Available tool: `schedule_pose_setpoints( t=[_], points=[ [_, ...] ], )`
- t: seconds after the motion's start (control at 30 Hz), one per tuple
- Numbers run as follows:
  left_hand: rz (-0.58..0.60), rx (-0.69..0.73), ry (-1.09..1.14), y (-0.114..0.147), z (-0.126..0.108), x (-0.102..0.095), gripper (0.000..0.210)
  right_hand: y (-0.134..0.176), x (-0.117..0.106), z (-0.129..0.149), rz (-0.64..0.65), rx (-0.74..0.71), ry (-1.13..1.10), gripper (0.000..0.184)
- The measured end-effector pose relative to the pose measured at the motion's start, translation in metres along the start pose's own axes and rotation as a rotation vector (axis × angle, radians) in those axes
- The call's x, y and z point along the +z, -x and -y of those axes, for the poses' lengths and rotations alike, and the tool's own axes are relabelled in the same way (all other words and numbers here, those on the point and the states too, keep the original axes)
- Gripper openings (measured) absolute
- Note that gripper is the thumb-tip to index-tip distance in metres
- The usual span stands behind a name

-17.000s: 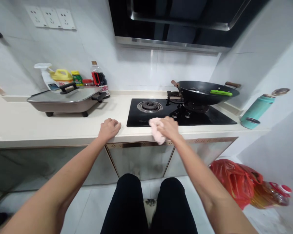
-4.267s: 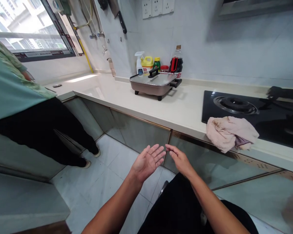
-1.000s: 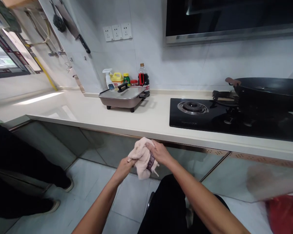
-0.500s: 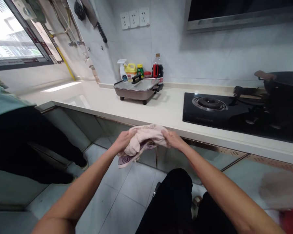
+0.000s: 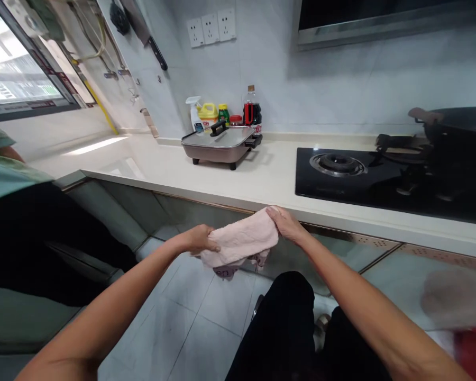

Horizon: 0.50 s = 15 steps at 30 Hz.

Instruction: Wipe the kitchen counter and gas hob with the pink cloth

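A pale pink towel [image 5: 244,238] is stretched between my two hands, just in front of the counter's front edge. My left hand [image 5: 198,239] grips its left end, thumb on top. At the upper right corner my right hand [image 5: 284,222] pinches the cloth. The top face of the towel lies fairly flat, while a loose fold with dark lettering hangs underneath. My fingers under the cloth are partly hidden.
On the white counter [image 5: 158,164] stands a lidded electric pan [image 5: 218,145], with a spray bottle [image 5: 195,114] and several other bottles behind. A black gas stove [image 5: 341,177] with a wok [image 5: 460,132] is to the right. Another person [image 5: 31,222] stands at the left.
The bunched towel has been spread flatter and pulled taut between my hands. My right hand has risen slightly and my left hand is a little lower. The view has shifted slightly.
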<state>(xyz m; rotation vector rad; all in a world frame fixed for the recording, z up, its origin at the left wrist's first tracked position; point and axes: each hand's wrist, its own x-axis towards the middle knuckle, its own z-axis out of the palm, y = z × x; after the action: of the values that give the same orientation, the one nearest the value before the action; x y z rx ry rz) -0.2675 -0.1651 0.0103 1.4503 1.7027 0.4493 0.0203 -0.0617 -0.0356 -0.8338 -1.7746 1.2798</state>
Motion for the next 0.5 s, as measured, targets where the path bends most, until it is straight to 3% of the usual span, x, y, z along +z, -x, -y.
schedule_pose_setpoints(
  t=[0.13, 0.27, 0.37, 0.5],
  points=[
    [0.006, -0.009, -0.007, 0.002, -0.005, -0.014, 0.031, 0.002, -0.022, 0.019, -0.067, -0.077, 0.165, 0.057],
    [-0.202, 0.081, 0.141, -0.006, -0.022, -0.021, 0.039, -0.008, -0.05, 0.035, -0.147, -0.157, 0.182, 0.055],
    [-0.388, 0.174, 0.293, -0.026, -0.057, -0.028, 0.045, -0.034, -0.071, 0.058, -0.269, -0.277, 0.228, 0.052],
    [-0.612, 0.379, 0.298, -0.055, -0.131, -0.05, 0.048, -0.077, -0.097, 0.107, -0.429, -0.442, 0.409, 0.051]
  ],
)
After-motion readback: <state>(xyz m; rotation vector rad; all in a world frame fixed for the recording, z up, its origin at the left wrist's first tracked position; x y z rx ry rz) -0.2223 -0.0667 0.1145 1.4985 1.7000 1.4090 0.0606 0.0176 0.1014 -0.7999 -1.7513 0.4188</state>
